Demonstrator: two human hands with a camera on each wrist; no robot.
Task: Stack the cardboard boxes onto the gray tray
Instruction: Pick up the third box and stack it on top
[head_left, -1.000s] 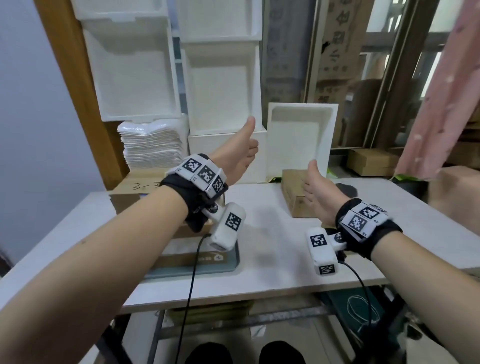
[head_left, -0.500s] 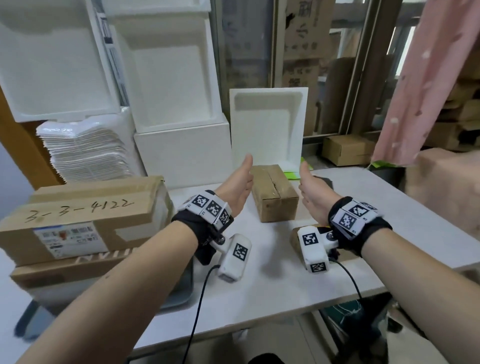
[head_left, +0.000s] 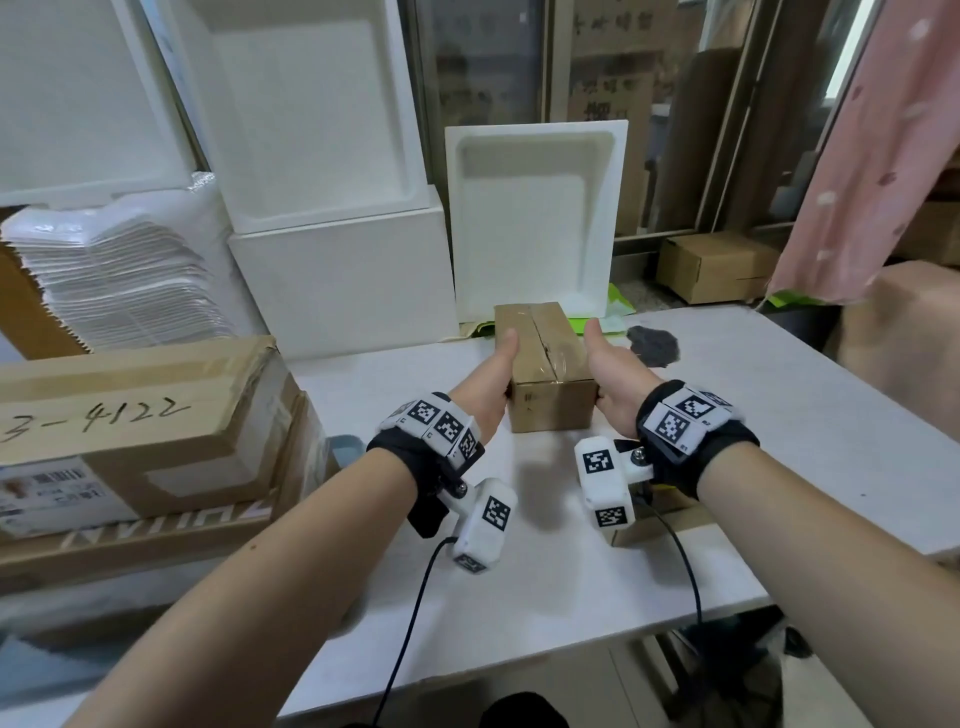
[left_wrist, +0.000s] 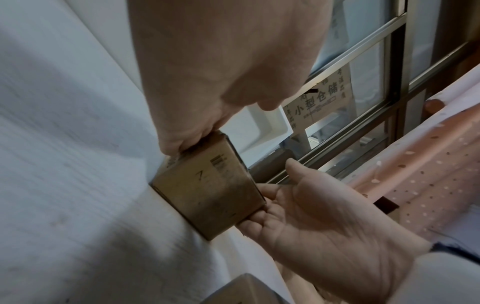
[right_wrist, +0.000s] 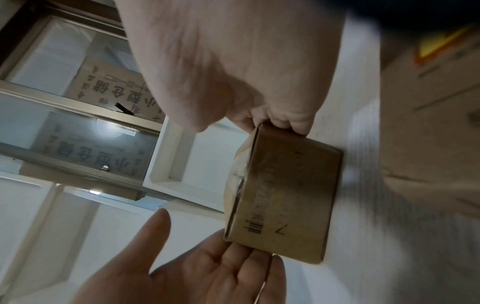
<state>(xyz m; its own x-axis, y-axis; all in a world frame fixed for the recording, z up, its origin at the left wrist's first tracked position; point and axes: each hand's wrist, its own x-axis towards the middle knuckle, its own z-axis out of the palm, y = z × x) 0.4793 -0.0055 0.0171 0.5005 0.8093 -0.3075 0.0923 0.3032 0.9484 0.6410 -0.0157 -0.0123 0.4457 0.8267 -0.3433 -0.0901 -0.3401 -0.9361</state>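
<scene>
A small taped cardboard box (head_left: 545, 374) stands on the white table (head_left: 779, 415), between my two hands. My left hand (head_left: 488, 374) presses flat against its left side, thumb along the top edge. My right hand (head_left: 613, 374) presses its right side the same way. The wrist views show straight fingers laid on both sides of the box (left_wrist: 207, 191) (right_wrist: 285, 195). Two large cardboard boxes (head_left: 140, 426) are stacked at the left on the gray tray (head_left: 343, 447), of which only a corner shows. Another small box (head_left: 654, 525) lies under my right wrist.
White foam boxes (head_left: 337, 291) and a foam lid (head_left: 530, 218) stand behind the small box. A pile of white sheets (head_left: 114, 280) sits at the back left. A dark patch (head_left: 652, 345) marks the table to the right, and a pink curtain (head_left: 857, 156) hangs beyond.
Both hands came down from mid-air and moved forward to the small box, closing in on its two sides. The view shifted right and nearer to the table.
</scene>
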